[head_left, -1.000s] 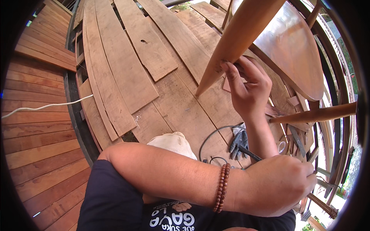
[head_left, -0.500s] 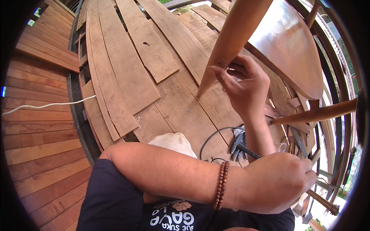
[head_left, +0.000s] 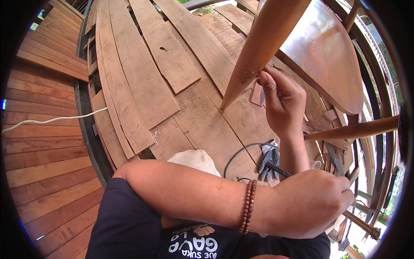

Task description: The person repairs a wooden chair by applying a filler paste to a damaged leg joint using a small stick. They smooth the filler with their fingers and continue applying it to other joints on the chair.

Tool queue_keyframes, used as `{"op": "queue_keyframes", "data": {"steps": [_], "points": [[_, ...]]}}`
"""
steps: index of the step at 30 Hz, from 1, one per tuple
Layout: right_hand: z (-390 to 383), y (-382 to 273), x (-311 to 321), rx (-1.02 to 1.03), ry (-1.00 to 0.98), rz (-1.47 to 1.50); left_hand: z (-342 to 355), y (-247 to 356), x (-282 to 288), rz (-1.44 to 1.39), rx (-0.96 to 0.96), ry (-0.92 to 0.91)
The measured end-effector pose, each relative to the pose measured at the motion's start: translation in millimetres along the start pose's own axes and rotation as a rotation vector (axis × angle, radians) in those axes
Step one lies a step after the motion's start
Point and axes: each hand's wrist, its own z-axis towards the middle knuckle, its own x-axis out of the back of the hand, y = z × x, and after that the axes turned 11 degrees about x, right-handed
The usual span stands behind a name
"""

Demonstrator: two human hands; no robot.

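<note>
A tapered round wooden leg slants down from the top, with a rough, pitted patch near its narrow end. My right hand is at the leg's right edge, thumb and forefinger pinched together; whatever they may hold is too small to make out. My left forearm, wearing a beaded bracelet, crosses low in front of me. At its end my left hand is closed, its fingers turned away and its grip hidden. A black cord sleeve sticks out from behind that hand.
Loose planks cover the floor, with gaps between them. A glossy wooden panel and another tapered leg are at right. A grey-black glove lies by a black cable. A white cord runs left.
My right hand has shifted slightly right and its fingers have drawn into a pinch, uncovering the rough patch on the leg. My left arm stays nearly still.
</note>
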Motion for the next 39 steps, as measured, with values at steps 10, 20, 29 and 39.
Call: {"op": "queue_keyframes", "data": {"steps": [10,20,29,39], "points": [[1.7,-2.3,-15.1,-0.014,0.093,-0.020,-5.7,-1.2,1.6,0.059,0.073,-0.040],[7.0,-6.1,-14.4,-0.036,0.038,-0.138,-6.4,-1.2,-3.0,0.044,0.080,-0.050],[6.4,-6.8,-16.5,-0.156,-0.024,-0.002,-5.6,-3.2,-4.4,0.083,0.073,-0.039],[6.1,-3.0,-20.0,-0.099,-0.048,-0.037,-8.5,-1.8,1.3,0.077,0.068,-0.028]]}}
